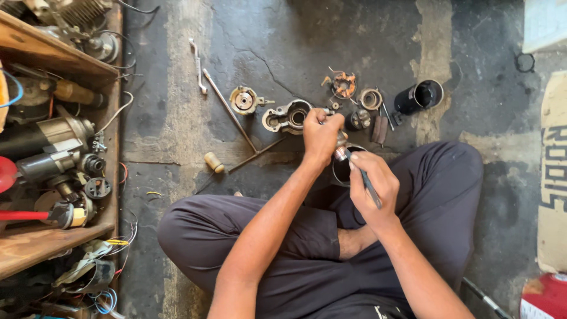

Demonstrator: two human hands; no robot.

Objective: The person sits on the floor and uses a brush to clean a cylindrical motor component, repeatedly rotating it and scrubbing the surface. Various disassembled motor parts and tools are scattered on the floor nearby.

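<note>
Over my lap, left hand [322, 134] fingers clamp the small metal part [341, 147]; at five o'clock, right hand [372, 186] fingers pinch a thin tool [367, 180].

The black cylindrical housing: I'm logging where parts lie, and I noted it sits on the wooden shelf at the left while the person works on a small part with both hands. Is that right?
Not quite. The head view shows the black cylindrical housing lying on the concrete floor, above the person's right knee, not on the wooden shelf. The rest holds: the left hand grips a small metal part while the right hand applies a thin tool.
</note>
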